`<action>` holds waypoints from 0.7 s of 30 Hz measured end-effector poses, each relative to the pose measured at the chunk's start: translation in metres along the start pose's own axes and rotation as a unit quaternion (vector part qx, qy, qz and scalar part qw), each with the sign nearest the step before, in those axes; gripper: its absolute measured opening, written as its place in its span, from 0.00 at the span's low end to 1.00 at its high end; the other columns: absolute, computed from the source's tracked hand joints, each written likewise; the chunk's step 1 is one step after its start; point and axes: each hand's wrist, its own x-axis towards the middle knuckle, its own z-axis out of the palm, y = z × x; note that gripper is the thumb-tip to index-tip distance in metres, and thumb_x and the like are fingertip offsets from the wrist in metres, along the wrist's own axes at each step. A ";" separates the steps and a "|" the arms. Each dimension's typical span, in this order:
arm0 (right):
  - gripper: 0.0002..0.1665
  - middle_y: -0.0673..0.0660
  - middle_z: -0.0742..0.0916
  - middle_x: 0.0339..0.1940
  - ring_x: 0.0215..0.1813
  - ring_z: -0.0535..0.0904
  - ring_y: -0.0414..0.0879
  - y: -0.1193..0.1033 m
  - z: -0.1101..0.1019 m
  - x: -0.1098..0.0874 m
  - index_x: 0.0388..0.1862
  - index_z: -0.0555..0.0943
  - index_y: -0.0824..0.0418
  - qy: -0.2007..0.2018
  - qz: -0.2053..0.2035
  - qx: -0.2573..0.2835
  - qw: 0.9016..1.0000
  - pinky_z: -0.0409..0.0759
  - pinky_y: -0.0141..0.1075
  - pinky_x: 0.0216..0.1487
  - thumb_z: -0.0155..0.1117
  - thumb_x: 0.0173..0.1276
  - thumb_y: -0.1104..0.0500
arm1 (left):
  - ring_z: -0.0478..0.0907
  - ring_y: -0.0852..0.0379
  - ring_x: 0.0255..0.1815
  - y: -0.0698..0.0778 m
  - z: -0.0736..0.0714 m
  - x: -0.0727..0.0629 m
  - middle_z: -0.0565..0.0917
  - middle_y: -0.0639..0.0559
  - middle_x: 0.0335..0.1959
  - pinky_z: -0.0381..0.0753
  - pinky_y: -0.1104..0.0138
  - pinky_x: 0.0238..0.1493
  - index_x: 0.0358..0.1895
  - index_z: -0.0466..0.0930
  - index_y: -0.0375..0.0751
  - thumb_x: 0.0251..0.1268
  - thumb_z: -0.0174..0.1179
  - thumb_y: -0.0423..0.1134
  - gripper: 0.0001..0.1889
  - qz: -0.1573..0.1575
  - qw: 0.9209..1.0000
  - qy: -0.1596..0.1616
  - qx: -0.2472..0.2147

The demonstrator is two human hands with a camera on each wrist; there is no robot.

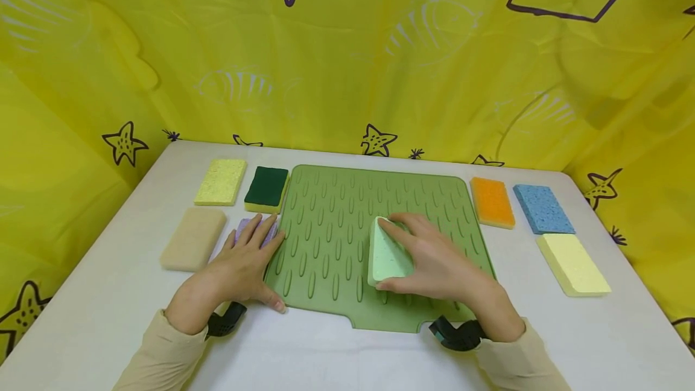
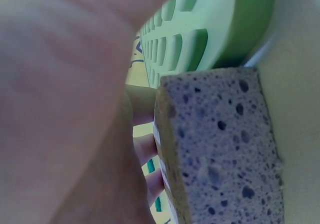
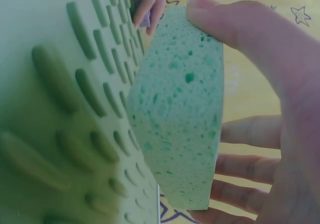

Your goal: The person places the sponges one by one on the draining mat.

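Note:
My right hand (image 1: 434,255) grips a mint-green sponge (image 1: 390,255) over the ribbed green mat (image 1: 336,228). In the right wrist view the thumb lies at one end of this sponge (image 3: 175,104) and the fingers reach along its far side. To the left, my left hand (image 1: 241,270) is spread over a purple sponge (image 1: 263,234), its fingertips resting on the top and its thumb stretched out to the side. The left wrist view shows the porous side of the purple sponge (image 2: 220,149), which lies on the table beside the mat's edge.
Left of the mat lie a pale yellow sponge (image 1: 220,182), a dark green scouring sponge (image 1: 267,188) and a beige sponge (image 1: 193,239). On its right are orange (image 1: 491,201), blue (image 1: 543,209) and cream (image 1: 574,264) sponges. A yellow patterned curtain (image 1: 336,65) hangs behind the white table (image 1: 304,349).

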 end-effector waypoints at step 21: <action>0.61 0.57 0.73 0.70 0.68 0.71 0.53 -0.026 0.022 0.025 0.76 0.65 0.55 -0.005 -0.022 0.015 1.000 0.73 0.50 0.66 0.75 0.48 0.30 | 0.38 0.33 0.81 0.000 -0.003 0.000 0.43 0.38 0.82 0.46 0.29 0.70 0.77 0.56 0.36 0.26 0.74 0.73 0.71 -0.004 1.000 -0.007 -0.003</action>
